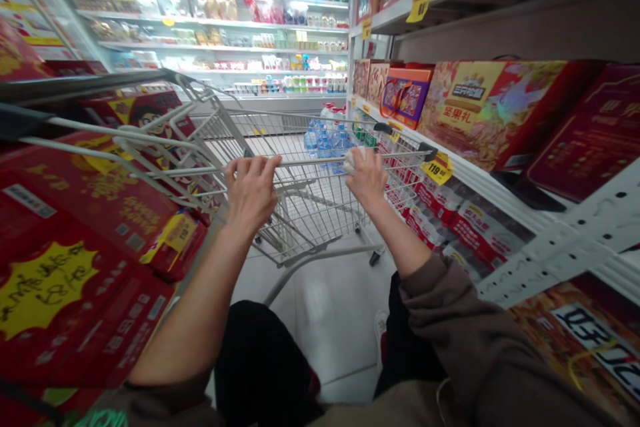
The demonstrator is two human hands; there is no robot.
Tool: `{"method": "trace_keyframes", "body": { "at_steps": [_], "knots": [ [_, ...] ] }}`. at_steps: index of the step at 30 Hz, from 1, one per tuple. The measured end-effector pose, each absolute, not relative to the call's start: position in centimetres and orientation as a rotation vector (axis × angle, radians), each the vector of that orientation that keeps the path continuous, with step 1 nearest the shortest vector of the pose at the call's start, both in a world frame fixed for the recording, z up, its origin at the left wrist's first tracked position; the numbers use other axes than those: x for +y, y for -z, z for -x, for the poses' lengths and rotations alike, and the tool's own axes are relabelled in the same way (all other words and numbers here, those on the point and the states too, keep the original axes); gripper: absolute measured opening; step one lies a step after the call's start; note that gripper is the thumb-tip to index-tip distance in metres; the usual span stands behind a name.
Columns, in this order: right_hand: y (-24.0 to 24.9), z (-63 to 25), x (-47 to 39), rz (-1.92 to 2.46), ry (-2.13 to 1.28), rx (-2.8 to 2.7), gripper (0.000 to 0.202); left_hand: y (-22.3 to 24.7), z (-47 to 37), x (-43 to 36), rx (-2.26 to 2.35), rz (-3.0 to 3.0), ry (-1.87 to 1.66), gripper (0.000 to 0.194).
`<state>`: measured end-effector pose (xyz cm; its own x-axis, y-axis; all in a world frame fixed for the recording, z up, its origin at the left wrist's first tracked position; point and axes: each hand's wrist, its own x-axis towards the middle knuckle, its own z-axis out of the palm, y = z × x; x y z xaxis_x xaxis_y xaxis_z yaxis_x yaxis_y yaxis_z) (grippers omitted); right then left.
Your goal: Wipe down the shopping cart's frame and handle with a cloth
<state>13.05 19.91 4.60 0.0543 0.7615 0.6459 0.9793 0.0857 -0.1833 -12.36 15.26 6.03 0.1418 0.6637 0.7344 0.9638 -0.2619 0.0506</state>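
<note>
A wire shopping cart (315,203) stands in front of me in the aisle, partly hidden by my hands. My left hand (251,192) curls its fingers over the cart's top rail. On the same rail, farther right, my right hand (369,177) is closed around a crumpled white wipe (350,159), pressed against the metal. It could be tissue or cloth. The wipe's underside is hidden by the fingers. Beside my left hand, more cart bars and a long dark handle (100,83) reach to the left.
Red gift boxes (100,213) are stacked close on the left. A white shelf (480,180) at right holds nut gift boxes (490,107), with packed bottles (460,220) below. Large water bottles (325,140) stand on the floor beyond the cart. A lit refrigerated display (225,100) spans the back.
</note>
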Motion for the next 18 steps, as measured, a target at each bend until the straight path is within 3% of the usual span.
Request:
{"method": "trace_keyframes", "body": {
  "at_steps": [6,13,18],
  "knots": [
    [-4.5,-13.7,20.6,1.851,0.420,-1.605,0.051,-5.4,14.6,13.7,-1.508,1.929,1.023,0.055],
    [-5.9,-2.6,16.2,1.436,0.515,-1.872,0.053,-6.1,13.8,14.1,-1.534,2.047,0.941,0.049],
    [-7.5,-2.6,15.7,1.398,0.456,-2.001,0.042,-6.9,17.8,11.8,-1.491,1.802,0.973,0.041]
  ]
}}
